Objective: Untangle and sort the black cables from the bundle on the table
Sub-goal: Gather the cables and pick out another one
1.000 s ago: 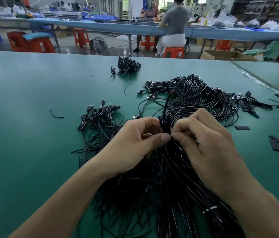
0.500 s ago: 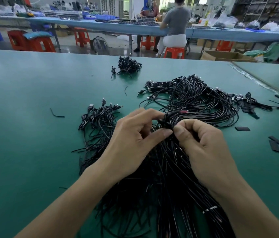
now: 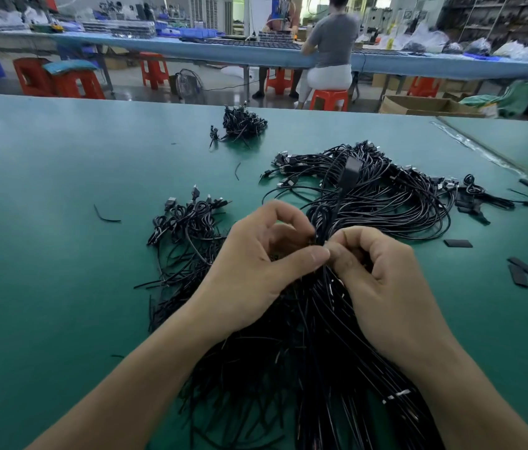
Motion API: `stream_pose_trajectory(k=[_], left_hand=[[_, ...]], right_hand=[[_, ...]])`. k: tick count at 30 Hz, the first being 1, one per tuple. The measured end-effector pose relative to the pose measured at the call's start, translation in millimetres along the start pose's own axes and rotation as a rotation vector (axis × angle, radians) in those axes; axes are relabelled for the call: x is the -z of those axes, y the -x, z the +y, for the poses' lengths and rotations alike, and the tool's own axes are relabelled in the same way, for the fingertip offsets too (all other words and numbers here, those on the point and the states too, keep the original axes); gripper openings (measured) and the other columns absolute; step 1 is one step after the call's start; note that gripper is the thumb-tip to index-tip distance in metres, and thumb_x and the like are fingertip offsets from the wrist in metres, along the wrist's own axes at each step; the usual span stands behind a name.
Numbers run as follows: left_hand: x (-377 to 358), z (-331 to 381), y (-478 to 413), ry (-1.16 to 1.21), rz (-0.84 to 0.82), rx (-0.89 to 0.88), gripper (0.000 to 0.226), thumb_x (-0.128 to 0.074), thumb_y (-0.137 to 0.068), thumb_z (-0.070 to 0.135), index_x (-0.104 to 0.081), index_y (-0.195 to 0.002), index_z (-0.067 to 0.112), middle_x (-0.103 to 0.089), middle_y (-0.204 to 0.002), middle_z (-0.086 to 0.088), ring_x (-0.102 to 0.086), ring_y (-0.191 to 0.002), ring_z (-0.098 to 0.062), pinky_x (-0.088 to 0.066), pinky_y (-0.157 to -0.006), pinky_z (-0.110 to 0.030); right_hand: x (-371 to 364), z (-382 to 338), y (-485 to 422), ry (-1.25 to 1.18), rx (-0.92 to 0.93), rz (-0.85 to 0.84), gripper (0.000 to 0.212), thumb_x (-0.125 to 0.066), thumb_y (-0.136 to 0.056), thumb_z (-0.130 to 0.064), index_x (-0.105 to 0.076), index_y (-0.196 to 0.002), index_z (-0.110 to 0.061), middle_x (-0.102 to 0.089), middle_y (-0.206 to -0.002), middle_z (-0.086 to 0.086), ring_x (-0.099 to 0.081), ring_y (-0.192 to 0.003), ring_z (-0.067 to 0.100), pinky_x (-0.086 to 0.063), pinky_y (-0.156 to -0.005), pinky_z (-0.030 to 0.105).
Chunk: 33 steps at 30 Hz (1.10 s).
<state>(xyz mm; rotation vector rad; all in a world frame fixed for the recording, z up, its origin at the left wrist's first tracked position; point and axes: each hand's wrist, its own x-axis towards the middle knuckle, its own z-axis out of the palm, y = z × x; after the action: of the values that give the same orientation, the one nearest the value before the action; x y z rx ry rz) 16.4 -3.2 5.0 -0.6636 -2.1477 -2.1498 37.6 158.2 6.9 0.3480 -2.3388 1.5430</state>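
— What have my hands got?
— Your left hand [image 3: 256, 271] and right hand [image 3: 385, 287] meet over the bundle [image 3: 304, 352], thumb tips almost touching. The fingers [image 3: 308, 256] of both are curled and pinch one cable [image 3: 337, 206] between them. It rises from the pinch, and its plug [image 3: 350, 168] stands blurred above the big pile [image 3: 402, 196] behind.
— And the bundle?
— It lies on the bench [image 3: 45, 254] under your wrists, loose ends fanning toward you.
— The rest?
— A coiled heap [image 3: 188, 219] sits just left of your left hand, touching the bundle's edge. A small heap [image 3: 243, 123] lies well apart at the far side. Flat black strips [image 3: 458, 243] lie scattered to your right. Beyond the bench a person [image 3: 330, 40] sits on a red stool [image 3: 329, 99], back to you, at a blue bench [image 3: 191, 50]
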Motion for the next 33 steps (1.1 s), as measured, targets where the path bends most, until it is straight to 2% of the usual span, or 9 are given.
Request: stream_pose_trajectory(k=[5,10,15,20,23,25,29,31,33], left_hand=[[9.2,-2.9,-1.0,-0.134,0.041,0.005,0.061,-0.084,-0.071,0.026,-0.056,-0.124,0.039,-0.07,-0.08,0.008,-0.06,-0.069,-0.007,-0.046,-0.062,-0.019],[8.0,-2.5,-1.9,-0.154,0.025,-0.044,0.026,-0.083,-0.074,0.031,-0.074,-0.098,0.035,-0.074,-0.085,0.01,-0.062,-0.072,-0.008,-0.049,-0.06,-0.035],[9.6,-1.9,0.4,-0.288,0.043,-0.086,0.019,-0.077,-0.074,0.05,-0.07,-0.091,0.045,-0.055,-0.062,0.011,-0.046,-0.05,-0.006,-0.038,-0.049,-0.019],[2.6,2.1,5.2,-0.131,-0.053,-0.05,0.022,-0.067,-0.091,0.018,-0.068,-0.101,0.038,-0.074,-0.081,-0.004,-0.074,-0.066,-0.023,-0.06,-0.059,-0.032],[1.5,2.6,4.6,-0.12,-0.056,-0.046,0.029,-0.059,-0.092,0.002,-0.07,-0.097,0.028,-0.075,-0.087,-0.008,-0.073,-0.08,-0.035,-0.06,-0.076,-0.056],[1.5,3.1,4.4,-0.101,-0.034,-0.048,0.037,-0.048,-0.085,-0.002,-0.072,-0.093,0.024,-0.076,-0.089,-0.008,-0.07,-0.085,-0.041,-0.058,-0.08,-0.06],[-0.6,4.2,3.6,-0.093,0.012,-0.065,0.024,-0.054,-0.087,0.035,-0.071,-0.078,0.021,-0.07,-0.075,0.003,-0.065,-0.071,-0.017,-0.052,-0.063,-0.028],[0.2,0.8,2.3,-0.135,0.065,-0.093,0.016,-0.069,-0.081,0.043,-0.062,-0.083,0.028,-0.064,-0.069,0.002,-0.059,-0.061,-0.017,-0.048,-0.055,-0.034],[2.6,-1.7,1.6,-0.106,0.056,-0.074,0.034,-0.078,-0.073,0.04,-0.058,-0.099,0.036,-0.069,-0.075,0.002,-0.058,-0.062,-0.016,-0.047,-0.056,-0.031]], right_hand=[[-2.6,-0.5,1.2,-0.079,-0.054,-0.033,0.021,-0.059,-0.096,-0.022,-0.064,-0.076,-0.022,-0.049,-0.055,-0.016,-0.04,-0.054,0.003,-0.036,-0.051,0.018],[-3.1,-3.5,1.2,-0.205,-0.089,-0.046,0.02,-0.058,-0.097,-0.016,-0.066,-0.079,-0.02,-0.058,-0.057,-0.02,-0.052,-0.056,-0.006,-0.04,-0.056,0.006],[0.0,-4.4,0.1,-0.156,-0.05,-0.06,0.019,-0.059,-0.097,-0.016,-0.066,-0.08,-0.02,-0.058,-0.059,-0.019,-0.05,-0.057,-0.005,-0.04,-0.057,0.008],[7.9,-2.9,-2.3,-0.054,-0.022,-0.034,0.013,-0.066,-0.093,-0.017,-0.069,-0.08,-0.021,-0.065,-0.068,-0.003,-0.051,-0.059,-0.001,-0.042,-0.056,0.014],[12.3,-4.5,-2.9,0.055,0.029,-0.001,0.018,-0.07,-0.089,-0.015,-0.067,-0.075,-0.026,-0.059,-0.065,-0.018,-0.05,-0.055,-0.002,-0.037,-0.054,0.007],[12.7,-4.8,-2.3,0.112,0.059,0.015,0.021,-0.069,-0.089,-0.013,-0.066,-0.075,-0.029,-0.058,-0.069,-0.017,-0.053,-0.059,-0.003,-0.037,-0.056,0.006],[8.2,-4.2,-1.8,0.089,0.006,0.007,0.018,-0.067,-0.092,-0.018,-0.066,-0.075,-0.024,-0.054,-0.062,-0.015,-0.045,-0.053,0.001,-0.035,-0.052,0.01],[5.0,-5.3,-0.6,0.005,-0.059,-0.018,0.019,-0.064,-0.094,-0.022,-0.067,-0.075,-0.022,-0.053,-0.058,-0.015,-0.041,-0.052,0.0,-0.035,-0.05,0.014],[1.3,-7.0,1.1,-0.147,-0.187,-0.032,0.024,-0.063,-0.095,-0.023,-0.069,-0.072,-0.021,-0.053,-0.056,-0.013,-0.043,-0.053,0.0,-0.038,-0.05,0.014]])
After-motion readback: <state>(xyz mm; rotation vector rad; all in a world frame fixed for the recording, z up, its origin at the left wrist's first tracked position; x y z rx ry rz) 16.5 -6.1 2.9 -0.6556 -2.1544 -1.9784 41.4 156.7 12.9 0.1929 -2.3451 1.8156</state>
